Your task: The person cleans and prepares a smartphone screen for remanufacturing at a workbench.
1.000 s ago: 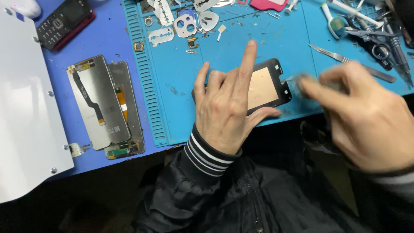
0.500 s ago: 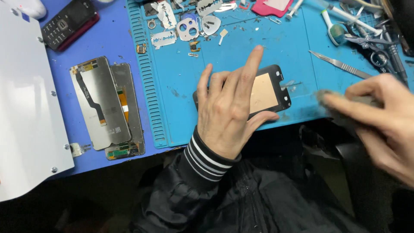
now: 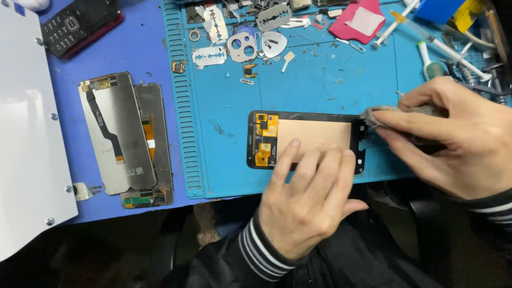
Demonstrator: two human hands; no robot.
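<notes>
on the teal repair mat [image 3: 224,138], at its near edge, lay a phone screen assembly [image 3: 314,136], back face up, with a copper-coloured panel and orange flex parts at its left end. compared with half a second earlier, the left hand [image 3: 306,205] had lowered its raised fingers; they now lay flat and spread on the assembly's near edge, pinning it without gripping. the right hand [image 3: 453,133] had moved in from the right and was closed on a grey wad of cloth [image 3: 384,113], pinched against the assembly's right end. judged from this, the part was steadied for wiping at that end, and contact had only just begun.

no true container was in view. the mat itself served as the tray: beyond the assembly, at its far edge, lay razor blades [image 3: 210,56], small metal shields [image 3: 242,47] and a pink pad [image 3: 360,24]. left of the assembly, off the mat on the blue worktop [image 3: 138,48], lay two stacked display panels [image 3: 125,138], with a dark keypad phone [image 3: 80,24] beyond them.
</notes>
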